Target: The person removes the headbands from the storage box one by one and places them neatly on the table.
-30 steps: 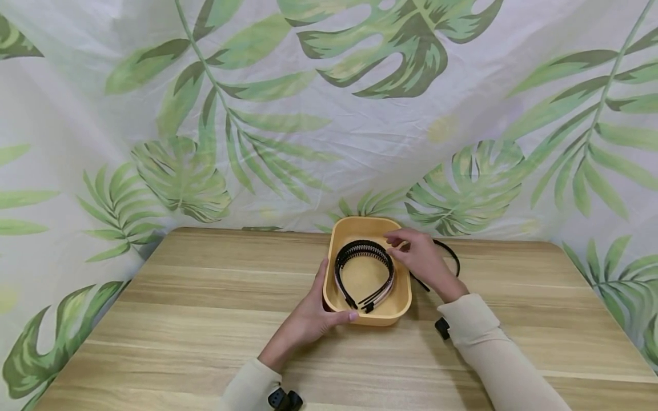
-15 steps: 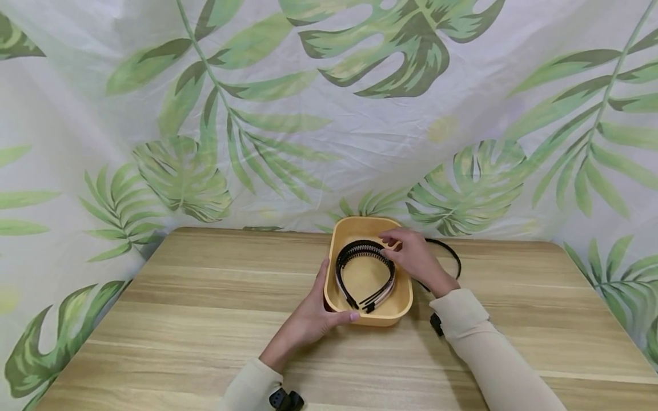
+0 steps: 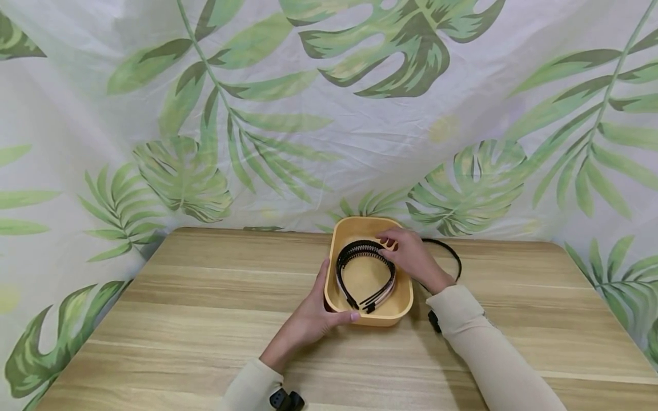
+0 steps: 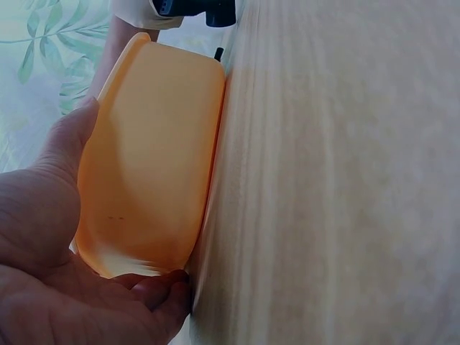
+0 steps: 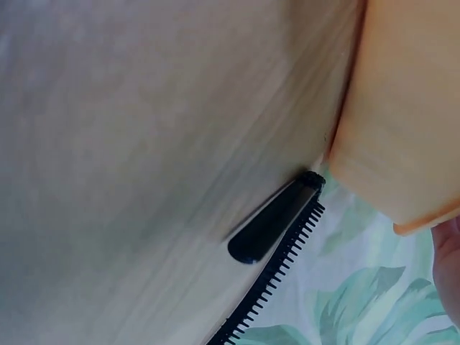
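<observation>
My left hand (image 3: 311,314) grips the near left corner of a yellow-orange plastic box (image 3: 405,305), thumb over the front rim and fingers along the side. In the left wrist view, the left hand (image 4: 50,244) presses against the box's outer wall (image 4: 154,144). Inside the box lie several headbands (image 3: 340,268), black and toothed, with a lighter one among them. My right hand (image 3: 411,254) reaches over the right rim. Its thumb overlaps the headbands' upper right edge, the index finger standing apart from it. A small part of the right hand (image 5: 449,266) shows in its wrist view.
Another black toothed headband (image 3: 452,251) lies on the wooden table (image 3: 205,319), right of the box and partly behind the right hand; its end (image 5: 266,223) shows in the right wrist view. A leaf-patterned cloth (image 3: 360,131) hangs behind the table.
My right hand has moved slightly left, further over the box, its thumb now overlapping the headbands. The left hand and the box have stayed almost in place.
</observation>
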`<state>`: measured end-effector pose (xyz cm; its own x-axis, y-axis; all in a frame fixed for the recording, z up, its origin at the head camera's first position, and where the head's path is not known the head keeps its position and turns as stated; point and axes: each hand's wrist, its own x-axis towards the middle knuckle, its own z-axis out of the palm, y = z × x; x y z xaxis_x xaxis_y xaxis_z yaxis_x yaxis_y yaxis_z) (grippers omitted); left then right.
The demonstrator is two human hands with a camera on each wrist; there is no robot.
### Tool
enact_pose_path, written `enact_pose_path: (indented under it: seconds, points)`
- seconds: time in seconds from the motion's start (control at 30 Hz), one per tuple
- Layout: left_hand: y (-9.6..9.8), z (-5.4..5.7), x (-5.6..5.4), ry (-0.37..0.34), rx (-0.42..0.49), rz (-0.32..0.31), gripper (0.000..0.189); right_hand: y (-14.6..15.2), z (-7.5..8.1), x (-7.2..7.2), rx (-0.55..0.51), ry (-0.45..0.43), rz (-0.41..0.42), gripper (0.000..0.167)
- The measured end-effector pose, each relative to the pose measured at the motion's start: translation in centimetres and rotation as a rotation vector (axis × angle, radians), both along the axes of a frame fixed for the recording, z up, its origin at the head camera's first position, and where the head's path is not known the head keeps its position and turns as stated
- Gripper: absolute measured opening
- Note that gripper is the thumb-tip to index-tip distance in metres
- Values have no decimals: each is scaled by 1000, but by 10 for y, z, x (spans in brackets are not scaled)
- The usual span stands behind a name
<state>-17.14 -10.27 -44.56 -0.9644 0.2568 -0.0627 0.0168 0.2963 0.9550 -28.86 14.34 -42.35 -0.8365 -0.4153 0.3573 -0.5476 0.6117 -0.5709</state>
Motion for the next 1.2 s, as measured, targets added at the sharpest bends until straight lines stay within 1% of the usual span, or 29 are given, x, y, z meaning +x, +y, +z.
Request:
enact_pose_path:
  seconds: [0.17, 0.33, 0.47, 0.6, 0.77, 0.93, 1.2]
  points:
    - [0, 1, 0, 10, 14, -2, 132, -1, 2, -4, 40, 20, 13, 28]
    - [0, 1, 0, 4, 2, 4, 132, -2, 3, -5, 83, 34, 24, 29]
    - [0, 1, 0, 1, -1, 7, 132, -2, 5, -6, 118, 33, 23, 30]
    - [0, 1, 0, -1, -2, 5, 132, -3, 7, -5, 141, 13, 18, 30]
    - [1, 1, 0, -1, 8, 1, 132, -3, 8, -4, 159, -3, 22, 29]
    - [0, 0, 0, 4, 7, 2, 132, -4, 8, -4, 168, 1, 29, 26]
    - [1, 0, 0, 5, -1, 3, 132, -6, 9, -4, 173, -11, 11, 23]
